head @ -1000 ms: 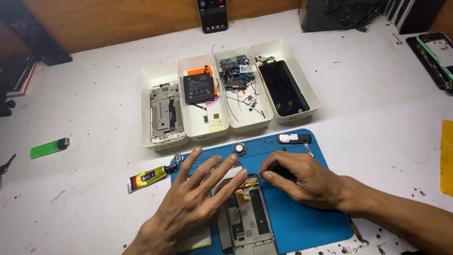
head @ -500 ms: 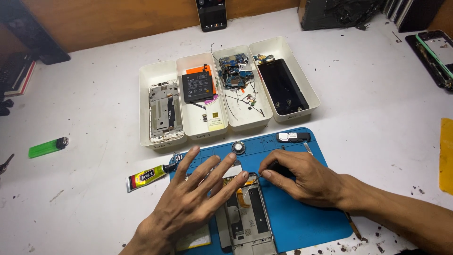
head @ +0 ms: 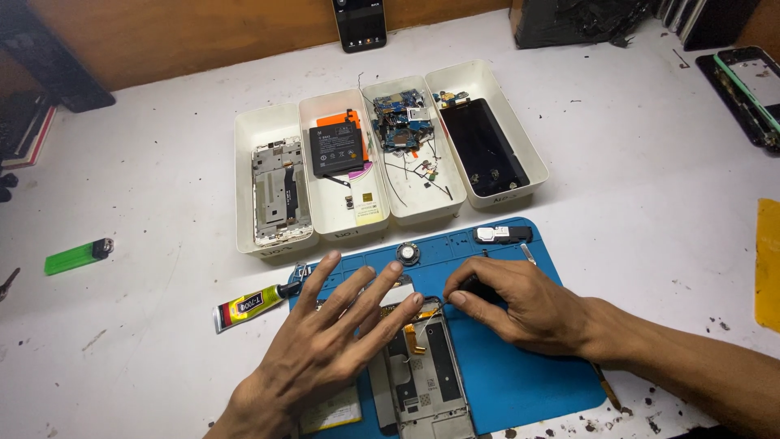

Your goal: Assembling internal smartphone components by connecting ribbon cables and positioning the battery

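Left hand (head: pixel 325 349) lies flat, palm down, all fingers spread wide and pointing up and to the right, wrist entering from the bottom edge. Right hand (head: pixel 520 305) comes in from the lower right, forearm bare, fingers curled and pinched together at the tips, knuckles up, fingertips close to left fingertips.

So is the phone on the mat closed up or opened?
Opened: the phone lies with its inner frame and orange flex cable exposed.

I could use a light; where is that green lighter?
In the head view, the green lighter lies on the white table at the far left, left of the four white trays and up-left of the glue tube.
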